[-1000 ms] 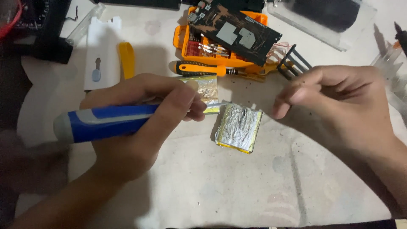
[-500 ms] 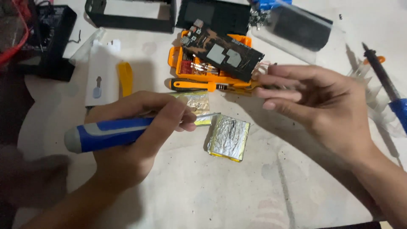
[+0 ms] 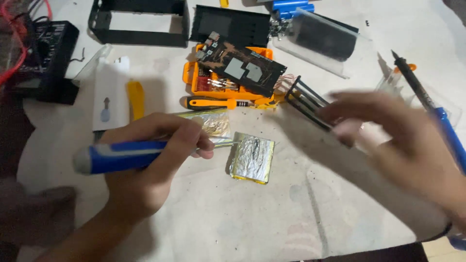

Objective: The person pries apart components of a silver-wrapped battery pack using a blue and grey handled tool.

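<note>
Blue-grey handled tool [image 3: 121,156] in left hand [image 3: 145,170], grip closed round handle, tip at edge of silver foil pouch [image 3: 251,157] lying flat on table [image 3: 233,218], centre. Second foil pouch [image 3: 208,122] just behind, near fingers. Right hand [image 3: 403,145] blurred, above table, well apart from pouch; grip state: cannot tell. Orange screwdriver [image 3: 218,103], circuit board [image 3: 242,68] on orange tray [image 3: 196,80] further back. Soldering iron [image 3: 422,92] far right.

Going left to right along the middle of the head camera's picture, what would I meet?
Blue-handled tool in the left hand → silver foil pouch lying flat on the table → blurred right hand, empty as far as shows → blue-handled soldering iron near the right edge.
</note>
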